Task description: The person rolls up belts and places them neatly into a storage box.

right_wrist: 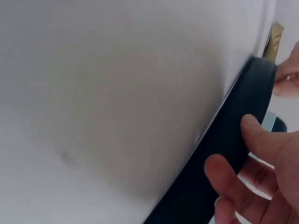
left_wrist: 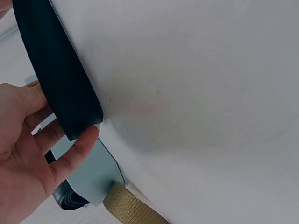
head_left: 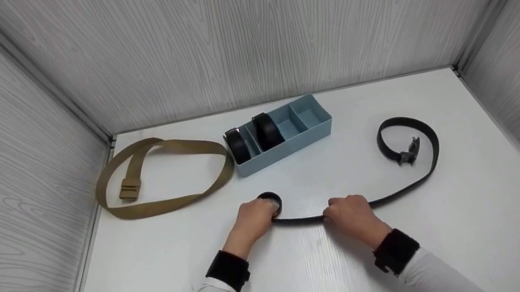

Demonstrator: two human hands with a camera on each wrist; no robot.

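1. Black belt (head_left: 409, 189) lies on the white table (head_left: 491, 212), near-centre to right. Its left end is wound into a small coil (head_left: 270, 202); the strap runs right along the table, then loops far-right round to the buckle (head_left: 408, 154).
2. Left hand (head_left: 254, 219) is at the coil, fingers and thumb curled round it. In the left wrist view the fingertips (left_wrist: 88, 137) pinch the strap's end against the palm side. Holding the belt.
3. Right hand (head_left: 352, 212) sits on the straight run just right of the coil, fingers curled over the strap; the right wrist view shows thumb and fingers (right_wrist: 224, 172) on either face of it. Also holding the belt.
4. Handling, my judgement: light, flexible lengthwise, fairly stiff across its width, and it stands on edge. Smooth surface, so it may slip through a loose pinch. The coil looks springy and may unwind if let go. Not fragile.
5. Where to hold: coil between thumb and fingers on its outer turn; strap pinched by its flat faces close to the coil.
6. Other items: blue tray (head_left: 311, 134) far-centre, two rolled dark belts (head_left: 252, 139) in its left compartments, right compartments bare. Tan webbing belt (head_left: 164, 176) looped at far left.
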